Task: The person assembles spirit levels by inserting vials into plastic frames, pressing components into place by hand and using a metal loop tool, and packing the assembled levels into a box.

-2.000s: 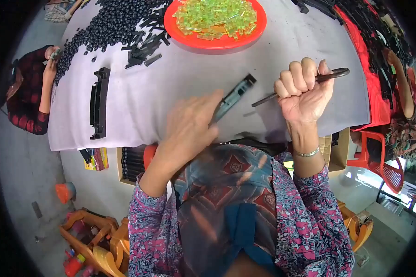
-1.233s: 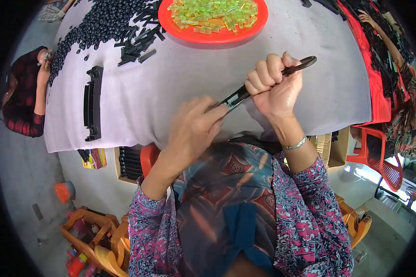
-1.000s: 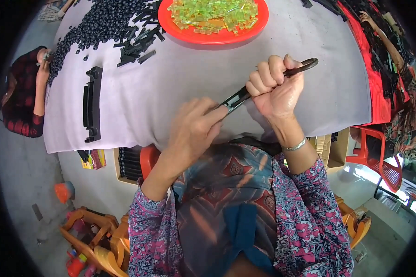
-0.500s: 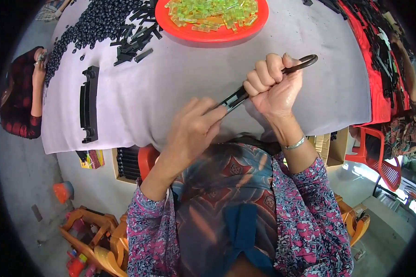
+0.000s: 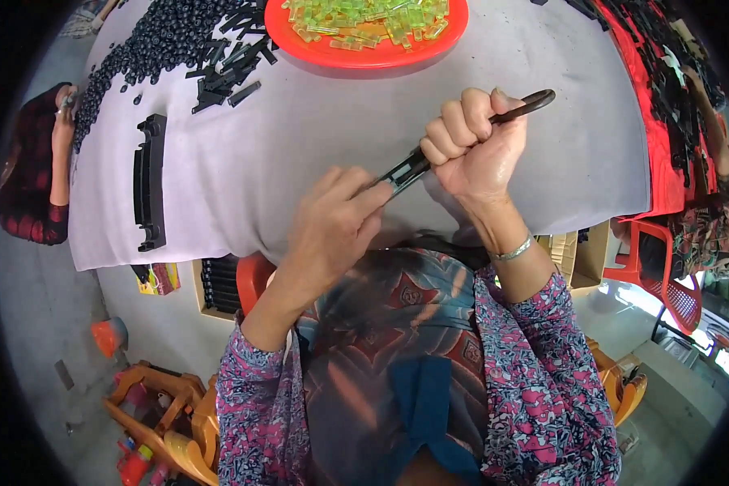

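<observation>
My right hand (image 5: 471,146) is clenched around the dark handles of a pair of pliers (image 5: 526,104), which stick out past my fist to the upper right. My left hand (image 5: 332,223) grips a long black plastic part (image 5: 405,168), whose near end meets the plier jaws just left of my right fist. Both hands hover over the near edge of the grey table (image 5: 316,121). The jaws themselves are hidden by my fingers.
An orange tray (image 5: 364,53) of yellow-green pieces sits at the far middle. Black small parts (image 5: 162,36) are heaped at the far left. A long black moulded piece (image 5: 150,182) lies near the left edge. Other people sit at left (image 5: 32,174) and right (image 5: 705,154).
Two seconds ago my hands were apart, the pliers held loosely. They have since come together, and my right fist now squeezes the pliers on the black part.
</observation>
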The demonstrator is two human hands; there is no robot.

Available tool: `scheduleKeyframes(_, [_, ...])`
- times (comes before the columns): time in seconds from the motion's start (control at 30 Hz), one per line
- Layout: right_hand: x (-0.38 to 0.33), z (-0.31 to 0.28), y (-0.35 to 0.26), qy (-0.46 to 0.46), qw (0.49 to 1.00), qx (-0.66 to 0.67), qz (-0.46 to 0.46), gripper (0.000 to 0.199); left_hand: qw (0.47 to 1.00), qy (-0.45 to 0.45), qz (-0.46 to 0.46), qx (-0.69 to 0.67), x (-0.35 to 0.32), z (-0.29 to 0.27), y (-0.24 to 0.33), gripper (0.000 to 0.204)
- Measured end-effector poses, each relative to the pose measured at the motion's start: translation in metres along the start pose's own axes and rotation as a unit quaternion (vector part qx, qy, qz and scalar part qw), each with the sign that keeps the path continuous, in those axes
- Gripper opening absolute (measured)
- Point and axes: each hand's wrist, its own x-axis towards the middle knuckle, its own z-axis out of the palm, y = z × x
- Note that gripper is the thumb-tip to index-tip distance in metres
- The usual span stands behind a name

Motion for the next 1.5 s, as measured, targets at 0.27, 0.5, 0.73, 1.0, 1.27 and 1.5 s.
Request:
scheduleKeyframes(0.27, [0.001, 0.005, 0.002, 0.045, 0.999, -0.026, 0.002, 0.050, 1.000, 0.008, -0.007, -0.028, 0.000, 0.000, 0.000, 0.026])
scheduleKeyframes(0.5, [0.003, 0.005, 0.005, 0.057, 0.998, -0.038, -0.009, 0.052, 1.000, 0.002, -0.004, -0.028, 0.000, -0.003, 0.002, 0.022])
scheduleKeyframes(0.73, [0.013, 0.018, -0.008, 0.100, 0.994, -0.018, -0.040, 0.057, 1.000, 0.008, -0.001, -0.012, -0.003, -0.002, 0.002, 0.024])
scheduleKeyframes(1.0, [0.014, 0.021, -0.075, 0.154, 0.890, -0.427, 0.044, 0.039, 0.995, -0.008, -0.046, -0.091, -0.007, -0.016, 0.002, 0.025])
scheduleKeyframes(1.27, [0.027, -0.022, -0.046, 0.116, 0.704, -0.700, 0.017, 0.045, 0.991, -0.011, -0.088, -0.098, -0.007, -0.019, 0.004, 0.023])
scheduleKeyframes(1.5, [0.022, -0.005, -0.035, 0.106, 0.531, -0.840, 0.014, 0.041, 0.996, 0.019, -0.065, -0.066, -0.013, -0.013, 0.003, 0.019])
